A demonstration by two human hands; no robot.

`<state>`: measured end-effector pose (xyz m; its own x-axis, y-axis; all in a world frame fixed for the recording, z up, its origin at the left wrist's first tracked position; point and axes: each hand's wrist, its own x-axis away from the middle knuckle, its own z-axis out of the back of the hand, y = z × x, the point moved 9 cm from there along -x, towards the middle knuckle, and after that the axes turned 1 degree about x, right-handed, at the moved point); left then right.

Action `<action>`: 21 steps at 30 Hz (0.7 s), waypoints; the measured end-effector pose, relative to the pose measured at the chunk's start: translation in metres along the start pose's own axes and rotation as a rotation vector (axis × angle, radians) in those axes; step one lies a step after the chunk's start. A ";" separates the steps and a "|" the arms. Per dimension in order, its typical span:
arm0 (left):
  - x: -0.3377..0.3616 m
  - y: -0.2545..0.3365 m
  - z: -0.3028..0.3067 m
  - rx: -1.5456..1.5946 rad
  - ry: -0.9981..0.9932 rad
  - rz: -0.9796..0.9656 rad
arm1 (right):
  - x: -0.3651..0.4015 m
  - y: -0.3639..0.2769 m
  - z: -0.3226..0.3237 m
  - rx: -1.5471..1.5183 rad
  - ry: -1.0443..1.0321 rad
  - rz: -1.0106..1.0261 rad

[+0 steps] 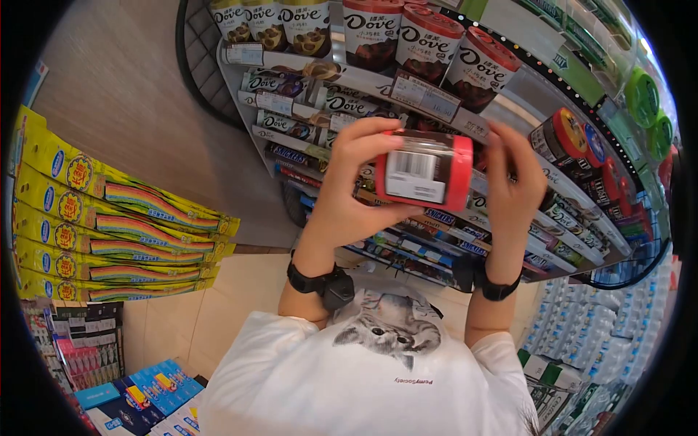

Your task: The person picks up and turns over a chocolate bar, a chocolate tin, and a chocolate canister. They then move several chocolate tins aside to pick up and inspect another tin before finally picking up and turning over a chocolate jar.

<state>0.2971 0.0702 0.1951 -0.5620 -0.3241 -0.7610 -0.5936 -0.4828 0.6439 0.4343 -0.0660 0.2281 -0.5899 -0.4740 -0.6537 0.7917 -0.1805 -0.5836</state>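
My left hand (361, 182) is closed around a small jar (418, 171) with red ends. The jar lies on its side, and its white barcode label faces me. Just right of it, my right hand (515, 178) is open with its fingers apart, holding nothing. A narrow gap shows between that hand and the jar. Both hands are in front of a rack of sweets, where red-lidded Dove tubs (429, 43) stand on the upper shelf.
Dove bars (349, 102) and Snickers bars (291, 155) fill the lower shelves (465, 131). More lidded jars (571, 131) stand to the right. Yellow candy packs (109, 211) hang at left, and wrapped bottles (589, 320) are stacked at lower right.
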 end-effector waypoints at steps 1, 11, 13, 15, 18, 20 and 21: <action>0.000 -0.001 0.006 0.039 0.026 0.019 | -0.013 -0.015 -0.007 0.176 0.029 0.101; 0.002 -0.001 0.030 -0.018 0.071 0.045 | -0.052 -0.027 -0.058 0.526 -0.150 0.116; 0.002 -0.002 0.033 -0.012 0.069 0.039 | -0.052 -0.032 -0.055 0.487 -0.117 0.141; 0.000 -0.003 0.034 0.006 0.061 0.051 | -0.050 -0.035 -0.054 0.540 -0.095 0.131; -0.003 -0.003 0.034 0.028 0.048 0.030 | -0.053 -0.031 -0.053 0.522 -0.090 0.130; -0.004 -0.007 0.033 0.053 0.036 0.037 | -0.054 -0.033 -0.053 0.549 -0.087 0.141; -0.003 -0.010 0.032 0.055 0.037 0.032 | -0.054 -0.035 -0.052 0.569 -0.094 0.161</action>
<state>0.2861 0.1020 0.1932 -0.5599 -0.3689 -0.7419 -0.6072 -0.4264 0.6704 0.4303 0.0108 0.2587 -0.4594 -0.6032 -0.6520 0.8460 -0.5209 -0.1141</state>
